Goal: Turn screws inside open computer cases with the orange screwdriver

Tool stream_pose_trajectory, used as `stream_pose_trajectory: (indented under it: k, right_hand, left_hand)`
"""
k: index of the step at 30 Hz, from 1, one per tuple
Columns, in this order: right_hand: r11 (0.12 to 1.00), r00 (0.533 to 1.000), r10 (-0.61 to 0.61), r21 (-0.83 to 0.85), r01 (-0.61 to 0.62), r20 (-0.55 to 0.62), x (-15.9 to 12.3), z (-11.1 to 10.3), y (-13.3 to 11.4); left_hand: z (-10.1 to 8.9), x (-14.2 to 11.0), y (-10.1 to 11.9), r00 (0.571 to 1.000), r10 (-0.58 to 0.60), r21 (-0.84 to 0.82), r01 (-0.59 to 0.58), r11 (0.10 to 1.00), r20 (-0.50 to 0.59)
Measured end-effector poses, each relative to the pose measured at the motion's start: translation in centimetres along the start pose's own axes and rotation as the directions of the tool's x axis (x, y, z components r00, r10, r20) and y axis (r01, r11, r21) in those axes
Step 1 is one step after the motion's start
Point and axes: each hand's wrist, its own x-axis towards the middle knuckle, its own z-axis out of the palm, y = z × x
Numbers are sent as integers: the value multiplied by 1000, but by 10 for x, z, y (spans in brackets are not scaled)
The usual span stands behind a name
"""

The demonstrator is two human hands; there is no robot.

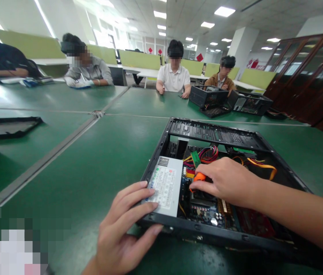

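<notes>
An opened black computer case (221,233) lies on its side on the green table, its inside facing up. My left hand (124,225) grips the case's near left corner, fingers flat on the silver power supply (168,187), thumb against the outer edge. Reaching in from the right, my right hand (224,177) has its thumb and fingertips closed around a bright orange part (199,177) above the motherboard (204,213). What that part belongs to is hidden by the fingers. Just beyond them stands a green circuit stick (195,159), beside bundled power cables (210,154).
Orange-yellow cables (267,168) lie in the case's right half. Across the green table (92,160) sit several people, with more opened computer cases (210,97) at the back right. A black panel (9,128) lies on the left; a seam (46,156) crosses the tabletop.
</notes>
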Motion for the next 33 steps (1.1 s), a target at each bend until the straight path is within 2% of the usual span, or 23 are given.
stream_pose_trajectory:
  k: [4, 7, 10, 15, 21, 26, 28, 30, 31, 33]
  right_hand:
    - [970, 993, -117, 213, 116, -6, -6, -7, 0]
    - [955, 995, -91, 280, 101, -49, -6, -21, 3]
    - [969, 993, -22, 242, 49, -114, 4, -27, 9]
    - [972, 998, -47, 227, 53, -31, 22, -13, 14]
    - [980, 998, -62, 189, 65, -25, 27, -5, 12]
    - [995, 992, 99, -12, -100, -81, 37, 3, 15]
    - [995, 993, 83, 55, -79, -79, 41, 4, 12]
    - [973, 998, 8, 231, 7, -64, 37, -5, 7]
    - [948, 995, -7, 315, 37, -96, 30, -13, 5]
    - [894, 967, 62, 444, 57, -248, -1, -38, 7]
  left_hand:
    - [0, 0, 1, 1000, -5, -1, 5, 1000, -14]
    - [0, 1, 2, 1000, -10, -7, 10, 1000, -22]
    - [0, 1, 2, 1000, -8, -9, 8, 1000, -22]
    - [-1, 0, 2, 1000, -10, -5, 10, 1000, -20]
    - [-1, -1, 3, 1000, -9, -22, 8, 1000, -20]
    - [0, 2, 3, 999, -7, -22, 6, 1000, -31]
    - [3, 1, 3, 999, -7, -20, 7, 1000, -33]
    - [4, -1, 2, 999, -8, -16, 7, 1000, -36]
    - [2, -2, 1, 999, -11, -12, 10, 1000, -31]
    - [-4, 0, 2, 1000, -17, -12, 17, 1000, 2]
